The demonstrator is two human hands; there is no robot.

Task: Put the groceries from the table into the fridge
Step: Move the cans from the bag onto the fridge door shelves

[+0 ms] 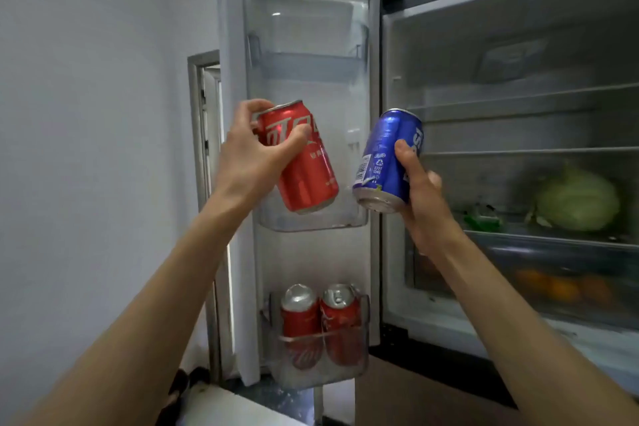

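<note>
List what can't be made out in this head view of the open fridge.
- Orange items in the crisper drawer: blurred behind its translucent front, kind unclear.
- Green packet beside the cabbage: too blurred to identify.
- Blue can: brand lettering partly covered by the right hand.
- Red can: label partly covered by the left hand.
- Table: out of frame.

Light: dim, flat, greyish.
Blur: fridge (518,114) interior soft, smeared.
Edges: fridge lines bow from wide-angle distortion.
</note>
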